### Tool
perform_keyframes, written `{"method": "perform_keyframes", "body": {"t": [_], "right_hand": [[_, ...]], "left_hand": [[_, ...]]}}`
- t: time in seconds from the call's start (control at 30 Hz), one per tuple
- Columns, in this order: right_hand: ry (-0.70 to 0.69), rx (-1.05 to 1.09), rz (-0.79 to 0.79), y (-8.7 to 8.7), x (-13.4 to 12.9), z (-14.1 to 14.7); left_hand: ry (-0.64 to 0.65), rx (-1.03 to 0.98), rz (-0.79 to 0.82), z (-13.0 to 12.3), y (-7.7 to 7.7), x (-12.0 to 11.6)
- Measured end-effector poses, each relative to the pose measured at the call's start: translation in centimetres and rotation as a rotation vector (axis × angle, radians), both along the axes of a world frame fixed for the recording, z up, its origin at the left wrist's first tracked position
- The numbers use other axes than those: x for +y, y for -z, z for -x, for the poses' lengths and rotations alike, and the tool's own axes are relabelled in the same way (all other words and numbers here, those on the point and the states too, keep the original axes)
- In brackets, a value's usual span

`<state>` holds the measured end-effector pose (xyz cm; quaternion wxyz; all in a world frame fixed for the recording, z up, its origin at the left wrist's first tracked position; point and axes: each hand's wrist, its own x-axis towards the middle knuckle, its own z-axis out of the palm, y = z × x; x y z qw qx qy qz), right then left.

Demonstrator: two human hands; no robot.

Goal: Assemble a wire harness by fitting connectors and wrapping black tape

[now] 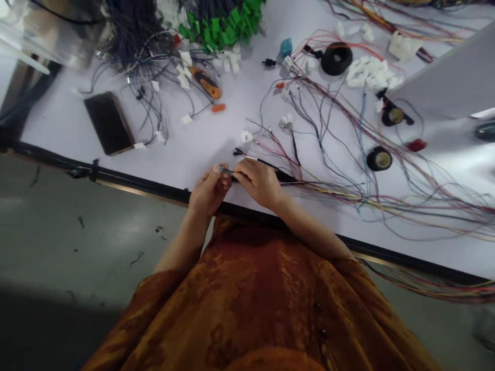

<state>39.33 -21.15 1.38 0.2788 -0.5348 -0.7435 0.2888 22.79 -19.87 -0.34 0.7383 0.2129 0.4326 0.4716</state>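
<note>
Close to the table's front edge, my left hand [211,189] pinches a small blue connector [223,169] between thumb and fingers. Just to its right, my right hand [258,181] is closed on a thin dark wire [231,171] that runs to the connector. Behind the right hand lies a wire harness [328,189] of many colours, stretching off to the right. A white connector [246,136] and loose black wire ends [238,151] rest on the table just beyond my hands. What lies inside my fingers is partly hidden.
A phone [109,123] lies at the left. An orange-handled screwdriver [207,83] is near wire bundles with green connectors [228,26]. Tape rolls [336,58] and white connectors [371,73] sit at the back right. A dark rail [154,184] edges the table.
</note>
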Motion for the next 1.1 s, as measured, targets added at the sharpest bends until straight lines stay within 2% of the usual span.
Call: {"method": "perform_keyframes", "body": {"t": [0.13, 0.23, 0.3, 0.33, 0.4, 0.47, 0.5, 0.53, 0.6, 0.67, 0.73, 0.77, 0.8, 0.87, 0.93, 1.0, 1.1], "right_hand": [[-0.015, -0.179, -0.010, 0.6, -0.2, -0.9], [0.044, -0.141, -0.106, 1.3, -1.4, -4.9], [0.243, -0.062, -0.214, 1.7, -2.7, -9.7], [0.407, -0.038, -0.266, 1.8, -3.4, -12.7], [0.829, -0.088, -0.312, 2.0, -4.8, -19.1], [1.244, -0.177, -0.232, 2.1, -5.9, -25.0], [1.392, -0.186, -0.117, 2.2, -6.2, -27.4], [1.452, -0.175, 0.032, 2.1, -6.4, -29.2], [1.449, -0.121, 0.157, 1.7, -6.2, -30.9], [1.407, -0.065, 0.046, 0.9, -5.3, -30.1], [1.366, 0.011, -0.124, -0.2, -3.9, -26.8], [1.307, 0.087, -0.150, -0.8, -3.2, -24.5], [1.215, 0.186, -0.130, -1.4, -2.4, -21.7], [0.832, 0.579, 0.033, -2.4, -1.1, -15.7], [0.505, 0.790, 0.223, -2.9, 0.2, -9.9], [0.329, 0.895, 0.340, -2.9, 1.5, -5.7], [0.230, 0.964, 0.442, -2.3, 3.1, -2.8]], "left_hand": [[-0.109, -0.028, 0.034, 0.2, 0.2, 0.1], [-0.164, -0.079, 0.037, 0.1, 0.5, 0.7], [-0.170, -0.108, 0.035, 0.0, 0.6, 1.0], [-0.161, -0.109, 0.033, -0.1, 0.6, 1.1], [-0.150, -0.080, 0.025, -0.2, 0.5, 1.2], [-0.151, -0.054, 0.010, -0.4, 0.4, 1.1], [-0.154, -0.047, -0.001, -0.5, 0.3, 1.0], [-0.159, -0.042, -0.015, -0.6, 0.2, 1.0], [-0.168, -0.013, -0.043, -0.8, 0.0, 0.9], [-0.177, 0.050, -0.074, -0.9, -0.2, 1.0], [-0.172, 0.117, -0.111, -0.9, -0.4, 1.1], [-0.168, 0.142, -0.132, -0.9, -0.5, 1.1], [-0.165, 0.161, -0.156, -0.9, -0.6, 1.2], [-0.158, 0.197, -0.211, -0.8, -0.7, 1.4], [-0.138, 0.229, -0.274, -0.7, -0.9, 1.5], [-0.110, 0.263, -0.338, -0.7, -1.0, 1.6], [-0.087, 0.326, -0.413, -0.6, -1.1, 1.7]]}}
